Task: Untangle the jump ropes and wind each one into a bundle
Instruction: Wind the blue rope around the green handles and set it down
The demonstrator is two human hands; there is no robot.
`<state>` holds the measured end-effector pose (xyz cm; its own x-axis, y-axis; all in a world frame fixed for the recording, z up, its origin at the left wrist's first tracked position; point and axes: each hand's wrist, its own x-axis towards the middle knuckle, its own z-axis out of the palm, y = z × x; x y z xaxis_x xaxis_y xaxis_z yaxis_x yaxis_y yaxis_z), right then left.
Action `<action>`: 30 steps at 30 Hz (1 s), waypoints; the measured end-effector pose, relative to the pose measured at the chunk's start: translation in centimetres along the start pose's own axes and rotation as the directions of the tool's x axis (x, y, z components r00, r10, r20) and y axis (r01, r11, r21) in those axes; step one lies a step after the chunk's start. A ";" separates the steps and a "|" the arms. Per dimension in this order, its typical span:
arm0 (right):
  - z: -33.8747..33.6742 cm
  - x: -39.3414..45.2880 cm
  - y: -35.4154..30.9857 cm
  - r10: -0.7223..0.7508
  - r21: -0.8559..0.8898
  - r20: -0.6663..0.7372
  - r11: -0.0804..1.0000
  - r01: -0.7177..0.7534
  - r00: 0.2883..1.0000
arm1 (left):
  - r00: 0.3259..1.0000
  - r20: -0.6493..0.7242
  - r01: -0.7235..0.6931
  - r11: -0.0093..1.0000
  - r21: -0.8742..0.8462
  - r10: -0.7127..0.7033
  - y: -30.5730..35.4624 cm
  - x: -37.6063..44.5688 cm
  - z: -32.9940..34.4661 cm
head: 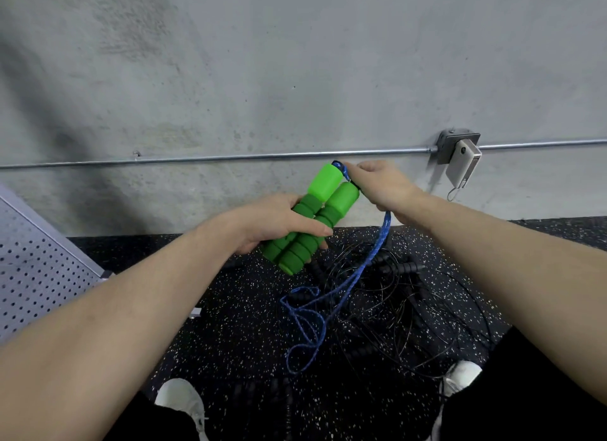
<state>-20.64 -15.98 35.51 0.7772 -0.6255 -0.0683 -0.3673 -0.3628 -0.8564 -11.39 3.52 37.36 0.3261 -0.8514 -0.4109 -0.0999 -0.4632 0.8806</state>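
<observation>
My left hand (272, 220) grips two green jump-rope handles (312, 220) held side by side, tilted with their smooth ends up and to the right. My right hand (377, 184) pinches the blue braided rope (358, 269) at the top ends of the handles. From my right hand the blue rope hangs down in loose loops to the floor. Under it lies a tangle of thin black jump ropes (394, 309) with black ribbed handles (397, 266) on the speckled black mat.
A concrete wall with a metal conduit pipe (230, 158) and a junction box (456, 144) carrying a small hanging device is straight ahead. A perforated grey metal panel (39, 269) is at the left. My white shoes (180, 398) frame the rope pile.
</observation>
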 end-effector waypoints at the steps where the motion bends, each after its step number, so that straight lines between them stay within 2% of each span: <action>1: 0.0 0.0 0.1 -0.020 -0.005 -0.027 1.000 0.020 0.999 | 1.000 -0.010 -0.006 1.000 0.016 0.006 -0.1 0.1 0.1; 5: 0.3 0.1 -0.2 -0.069 0.025 -0.106 0.997 0.072 0.992 | 0.999 0.022 -0.027 1.000 0.002 0.027 -0.3 -0.1 -0.1; 9: -0.2 0.2 -0.3 -0.060 0.156 -0.197 0.983 0.092 0.978 | 0.997 0.053 -0.046 0.998 -0.050 0.049 -0.5 -0.3 -0.5; 14: -0.2 0.4 0.0 -0.087 0.104 -0.209 0.988 0.110 0.974 | 1.000 -0.015 -0.019 0.991 -0.134 0.017 -1.6 0.4 -0.5; 19: -0.4 0.1 0.2 -0.040 0.150 -0.128 0.987 0.059 0.991 | 0.988 -0.141 -0.081 0.986 -0.144 0.060 -2.0 1.0 -0.6; 22: -0.4 -0.1 -0.3 -0.039 0.194 -0.119 0.979 0.061 0.992 | 0.956 -0.288 -0.111 0.979 -0.173 0.057 -2.3 1.7 -0.2; 24: 0.0 -0.5 -0.6 -0.043 0.180 -0.071 0.982 0.055 0.997 | 0.925 -0.379 -0.132 0.955 -0.265 0.023 -2.3 2.4 0.3; 26: 0.9 -1.2 -0.9 -0.083 0.123 0.035 0.989 0.078 0.996 | 0.895 -0.445 -0.164 0.909 -0.383 -0.027 -2.1 3.0 0.8; 28: 2.1 -2.1 -1.5 -0.149 0.075 0.124 0.987 0.141 0.981 | 0.877 -0.478 -0.215 0.853 -0.476 -0.045 -1.9 3.7 1.1; 30: 3.0 -2.9 -2.2 -0.234 0.005 0.148 0.972 0.236 0.961 | 0.878 -0.478 -0.280 0.765 -0.580 -0.041 -1.6 4.0 0.9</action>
<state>-20.54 -11.29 36.04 0.9083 -0.4140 0.0592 -0.1708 -0.4965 -0.8511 -10.78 0.58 34.08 0.7393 -0.6104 -0.2843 0.3781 0.0268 0.9254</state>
